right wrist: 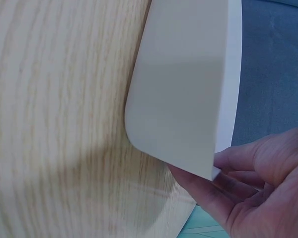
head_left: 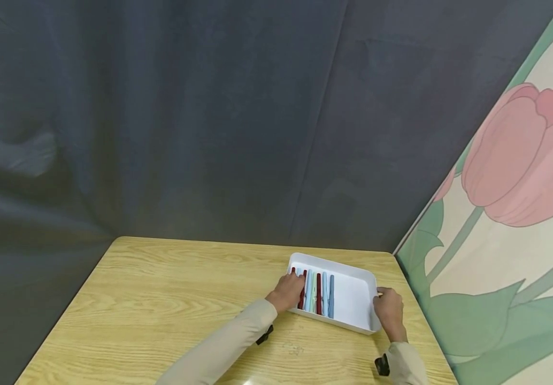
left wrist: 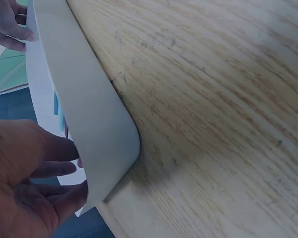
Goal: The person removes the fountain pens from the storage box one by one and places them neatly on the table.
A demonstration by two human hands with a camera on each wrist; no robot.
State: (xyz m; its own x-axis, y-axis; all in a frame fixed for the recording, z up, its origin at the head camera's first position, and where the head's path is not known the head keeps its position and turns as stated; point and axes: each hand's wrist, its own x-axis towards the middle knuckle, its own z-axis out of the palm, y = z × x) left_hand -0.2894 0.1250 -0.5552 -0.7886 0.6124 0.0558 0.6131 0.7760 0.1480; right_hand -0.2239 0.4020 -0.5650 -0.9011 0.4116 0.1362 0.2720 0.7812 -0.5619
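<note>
- Head view: a white tray is set on the right part of the wooden table, with a dark curtain hung behind.
- Coloured sticks in red, blue and pale green are lined up side by side in the tray's left part, each laid from near to far.
- The left hand is placed over the tray's left end, among the leftmost sticks; the right hand is held at the right wall.
- The row is judged well formed on the left; no sticks are seen in the right part, so the layout can be taken as partly done, with the left end being attended to.
- Left wrist view: bent left fingers are reached inside the near wall; whether a stick is pinched cannot be told.
- Right wrist view: the tray's right end is gripped between the right thumb and fingers at the rim.
</note>
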